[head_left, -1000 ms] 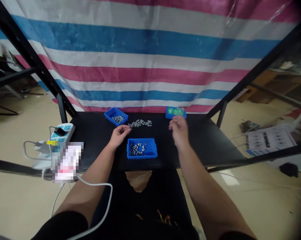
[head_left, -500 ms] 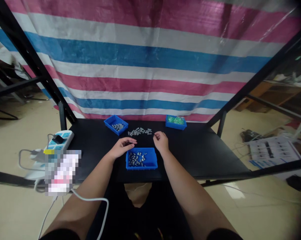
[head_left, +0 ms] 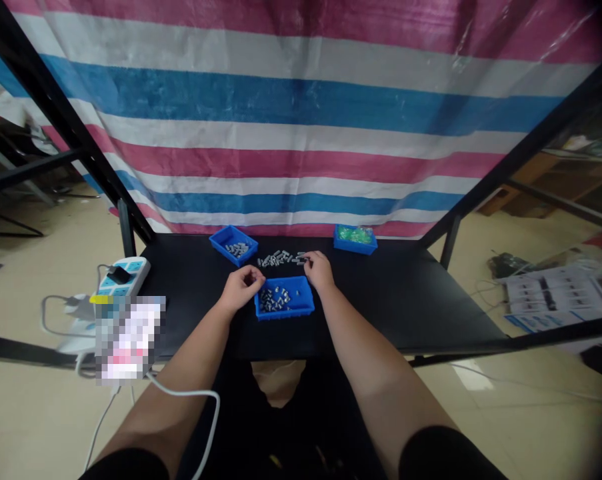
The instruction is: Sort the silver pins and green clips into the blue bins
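My left hand [head_left: 242, 288] rests on the black table [head_left: 405, 293], fingers curled together, at the left rim of a blue tray [head_left: 308, 307] with several small metal parts in it. What those fingers hold is too small to see. My right hand [head_left: 319, 270] sits just beyond the tray's right far corner, its fingertips pinched at the right end of a loose row of metal parts [head_left: 279, 258] lying on the table.
A second blue tray [head_left: 219, 239] with metal parts stands at the back left, a blue tray of green pieces [head_left: 355, 237] at the back right. A power strip [head_left: 123, 275] with a white cable lies on the table's left edge. A striped tarp hangs behind, with black frame posts at both sides.
My right hand came back from the tray of green pieces toward the middle and now touches the loose row of parts. My left hand drew in slightly to the near tray's left rim.
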A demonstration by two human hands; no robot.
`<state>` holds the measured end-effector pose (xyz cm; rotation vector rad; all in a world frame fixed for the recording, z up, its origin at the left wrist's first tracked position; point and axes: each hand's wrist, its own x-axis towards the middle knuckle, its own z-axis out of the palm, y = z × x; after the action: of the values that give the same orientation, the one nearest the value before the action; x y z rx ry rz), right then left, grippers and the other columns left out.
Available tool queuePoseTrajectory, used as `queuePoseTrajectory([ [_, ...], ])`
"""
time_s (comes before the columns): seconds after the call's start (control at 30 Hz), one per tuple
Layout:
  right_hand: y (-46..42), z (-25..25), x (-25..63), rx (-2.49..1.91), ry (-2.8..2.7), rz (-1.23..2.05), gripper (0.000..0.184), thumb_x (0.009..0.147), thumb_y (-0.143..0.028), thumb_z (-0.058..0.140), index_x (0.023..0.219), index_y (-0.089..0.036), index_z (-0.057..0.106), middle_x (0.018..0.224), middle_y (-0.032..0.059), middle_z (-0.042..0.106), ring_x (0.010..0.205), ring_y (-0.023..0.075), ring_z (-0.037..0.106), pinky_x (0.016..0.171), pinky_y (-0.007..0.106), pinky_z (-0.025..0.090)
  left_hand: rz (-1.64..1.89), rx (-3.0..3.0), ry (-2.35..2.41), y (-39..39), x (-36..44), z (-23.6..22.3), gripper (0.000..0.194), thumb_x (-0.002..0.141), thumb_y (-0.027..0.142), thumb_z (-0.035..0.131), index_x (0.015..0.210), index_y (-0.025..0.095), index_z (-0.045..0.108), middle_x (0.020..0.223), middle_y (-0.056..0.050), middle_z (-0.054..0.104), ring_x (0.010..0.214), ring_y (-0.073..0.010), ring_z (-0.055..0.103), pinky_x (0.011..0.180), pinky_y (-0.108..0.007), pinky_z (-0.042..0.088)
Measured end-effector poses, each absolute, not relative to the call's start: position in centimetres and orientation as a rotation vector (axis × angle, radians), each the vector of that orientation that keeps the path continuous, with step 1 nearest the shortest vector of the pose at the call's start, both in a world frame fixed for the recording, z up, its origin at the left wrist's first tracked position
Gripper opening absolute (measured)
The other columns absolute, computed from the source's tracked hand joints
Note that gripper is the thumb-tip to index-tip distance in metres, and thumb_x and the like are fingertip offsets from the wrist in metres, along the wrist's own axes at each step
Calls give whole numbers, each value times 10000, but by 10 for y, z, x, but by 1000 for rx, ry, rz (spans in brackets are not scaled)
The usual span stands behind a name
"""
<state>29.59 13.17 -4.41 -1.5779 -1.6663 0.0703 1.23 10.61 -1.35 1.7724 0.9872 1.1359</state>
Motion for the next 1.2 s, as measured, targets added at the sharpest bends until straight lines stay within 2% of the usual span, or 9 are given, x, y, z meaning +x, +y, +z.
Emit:
queuePoseTrajectory([
  [0.17, 132, -44, 293, -1662, -1638, 25, 274, 803, -102, 525, 940, -205, 740, 937, 91, 691, 899, 259, 587, 897, 415, 490, 1259, 1624, 1048, 111, 11, -15, 226, 827, 394, 680, 856, 172, 650, 701, -2, 613, 600, -121, 566, 583, -233, 458],
  [0.37, 122, -40, 292, -1613, -1512, 61, 233, 829, -151, 517, 930, -203, 720, 941, 90, 677, 885, 235, 626, 881, 388, 516, 1214, 1605, 1030, 113, 10, -18, 194, 829, 360, 661, 852, 167, 651, 693, -1, 616, 605, -127, 580, 598, -239, 474],
  [0.5, 108, -42, 297, -1395, -1220, 329, 178, 847, -313, 575, 965, -213, 662, 960, 72, 693, 889, 216, 671, 836, 378, 554, 1204, 1613, 1050, 114, 9, -19, 214, 848, 383, 638, 867, 171, 656, 716, -5, 631, 639, -135, 588, 640, -247, 489],
  [0.6, 97, -45, 301, -1213, -979, 618, 232, 781, -406, 677, 896, -216, 610, 915, 39, 697, 803, 191, 689, 747, 355, 579, 1174, 1694, 1049, 113, 9, -18, 239, 848, 406, 640, 874, 171, 677, 775, -17, 652, 693, -146, 597, 680, -253, 487],
  [0.7, 90, -46, 302, -1164, -960, 759, 267, 711, -404, 757, 852, -205, 647, 873, 30, 702, 794, 182, 686, 797, 364, 576, 1143, 1737, 1040, 114, 8, -17, 250, 839, 414, 652, 889, 172, 689, 806, -21, 659, 723, -155, 602, 704, -260, 484],
  [0.83, 89, -45, 301, -1197, -1052, 827, 256, 692, -383, 786, 846, -196, 705, 855, 37, 714, 821, 193, 688, 836, 373, 561, 1133, 1731, 1044, 119, 8, -20, 250, 841, 422, 662, 868, 175, 687, 784, -16, 645, 700, -150, 591, 686, -257, 478],
  [1.07, 83, -28, 293, -1178, -1034, 826, 294, 718, -420, 790, 897, -204, 701, 814, 31, 699, 735, 178, 654, 642, 304, 538, 1132, 1719, 1011, 121, 8, -22, 248, 853, 420, 662, 858, 173, 679, 766, -13, 630, 701, -146, 581, 687, -256, 472],
  [1.2, 73, -15, 284, -1069, -1185, 892, 247, 757, -426, 785, 895, -229, 726, 914, 46, 736, 863, 207, 683, 799, 354, 549, 1098, 1711, 1026, 121, 9, -19, 273, 854, 441, 656, 852, 169, 678, 746, -8, 624, 680, -143, 570, 670, -252, 460],
])
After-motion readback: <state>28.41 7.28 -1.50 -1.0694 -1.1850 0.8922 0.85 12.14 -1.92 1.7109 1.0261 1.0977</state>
